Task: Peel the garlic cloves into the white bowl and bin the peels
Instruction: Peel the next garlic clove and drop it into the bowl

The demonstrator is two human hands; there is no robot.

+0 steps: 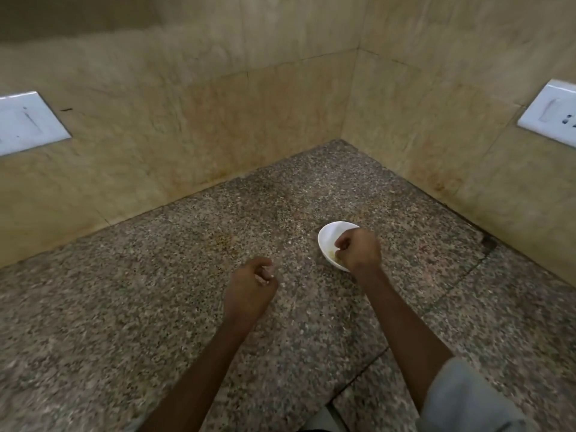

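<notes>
Curled tight, the right hand (358, 249) hangs over the near rim of the white bowl (332, 234), fingertips dipped inside. I cannot tell whether it grips anything. The left hand (251, 282) is curled too, pinching a pale scrap (265, 276) too blurred to name, above the counter (156, 275) just left of the bowl. The bowl stands on the speckled stone toward the back corner, nearer the right wall, with yellowish garlic (331, 254) in its bottom. A white switch plate (26, 123) is set in the left wall, and another white plate (551, 112) in the right wall.
</notes>
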